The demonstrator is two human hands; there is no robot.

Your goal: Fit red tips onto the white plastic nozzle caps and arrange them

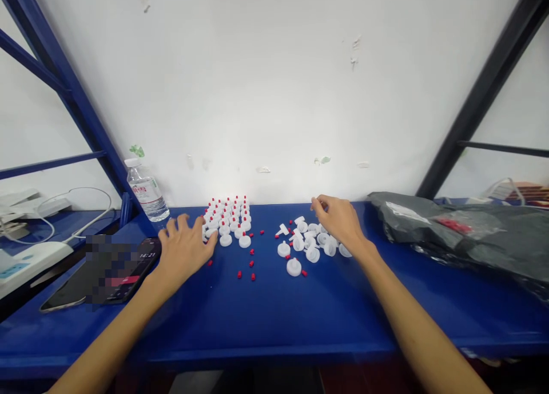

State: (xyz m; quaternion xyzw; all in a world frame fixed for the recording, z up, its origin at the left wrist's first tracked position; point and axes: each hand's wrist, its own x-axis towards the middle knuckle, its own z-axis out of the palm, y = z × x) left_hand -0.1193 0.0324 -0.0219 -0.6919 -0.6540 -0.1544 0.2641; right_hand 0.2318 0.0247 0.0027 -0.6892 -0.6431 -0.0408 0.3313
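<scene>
My left hand (186,245) is palm down at the left side of several rows of white caps with red tips (234,214), its fingers spread and slightly bent. It partly covers the nearest left caps. My right hand (338,217) hovers over the back of a loose pile of white plastic caps (312,254). Its fingers are curled in toward the thumb, and whatever may be between them is too small or hidden to make out. Small red tips (251,263) lie scattered between the rows and the pile. One white cap (294,267) sits upright at the pile's front.
A water bottle (148,191) stands by the wall at back left. Two dark phones (132,271) lie left of my left hand, near a white power strip (32,265). A grey plastic bag (454,234) holding something red fills the right. Blue shelf posts (81,108) flank the table.
</scene>
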